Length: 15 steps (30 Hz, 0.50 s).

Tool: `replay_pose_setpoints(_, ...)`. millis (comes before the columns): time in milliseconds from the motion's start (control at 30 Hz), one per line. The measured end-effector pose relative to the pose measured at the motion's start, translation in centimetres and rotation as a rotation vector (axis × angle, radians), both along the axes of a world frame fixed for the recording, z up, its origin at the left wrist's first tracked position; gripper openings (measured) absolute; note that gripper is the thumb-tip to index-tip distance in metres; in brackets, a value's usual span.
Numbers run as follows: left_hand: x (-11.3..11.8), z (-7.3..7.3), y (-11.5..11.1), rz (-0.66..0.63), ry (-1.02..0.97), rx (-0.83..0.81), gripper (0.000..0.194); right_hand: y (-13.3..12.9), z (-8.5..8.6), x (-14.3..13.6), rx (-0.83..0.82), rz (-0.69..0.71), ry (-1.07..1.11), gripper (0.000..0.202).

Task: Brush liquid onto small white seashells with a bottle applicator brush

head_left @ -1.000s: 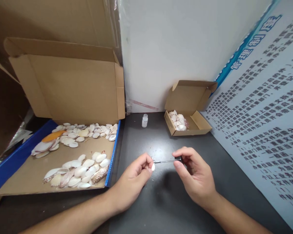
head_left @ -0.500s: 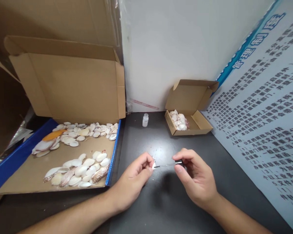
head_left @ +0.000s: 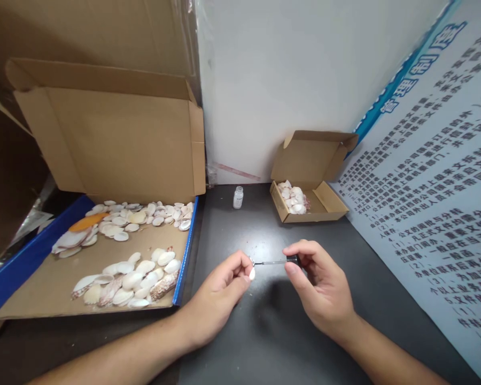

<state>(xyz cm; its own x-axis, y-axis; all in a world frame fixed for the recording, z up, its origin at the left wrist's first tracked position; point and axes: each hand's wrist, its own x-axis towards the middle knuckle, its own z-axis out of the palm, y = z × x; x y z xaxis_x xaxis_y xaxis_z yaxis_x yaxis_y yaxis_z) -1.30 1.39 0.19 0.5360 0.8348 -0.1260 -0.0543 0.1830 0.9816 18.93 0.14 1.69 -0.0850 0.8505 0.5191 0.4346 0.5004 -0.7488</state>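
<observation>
Now bringing the tip of a black-capped brush (head_left: 292,260) level with a small silvery piece (head_left: 251,261), after holding it lower, against a small white piece (head_left: 252,274), half a second ago; back near the spot reached a second ago, so probably working over both by turns, with neither clearly finished. Pinching the white piece in the left hand (head_left: 222,283), with thumb and fingers clamped together on it, above the dark table (head_left: 264,347); cannot tell how joined to the silvery piece. Clamping the brush by its cap between thumb and fingers of the right hand (head_left: 323,289). Seeing, beyond both hands, a small clear bottle (head_left: 238,199) standing upright with no cap on its neck; too small to judge how full. Finding, at the far right, a small cardboard box (head_left: 316,217) with lid raised and pale shells (head_left: 293,200) heaped toward its left end. Finding, on the left, a large blue-edged box (head_left: 184,256), also open, holding loose shells (head_left: 132,282) in a far band and a near cluster, with an orange shell (head_left: 87,222) at the far left
</observation>
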Motion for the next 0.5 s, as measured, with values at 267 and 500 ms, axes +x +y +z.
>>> replay_pose_setpoints(267,0.01,0.04,-0.05,0.002,-0.006,0.004,0.011,-0.06,0.06,-0.13,0.004,0.066,-0.005,0.013)
replay_pose_setpoints(500,-0.01,0.01,-0.09,-0.005,0.006,0.003,0.013,0.04,0.11,-0.11,0.020,0.046,0.011,0.013)
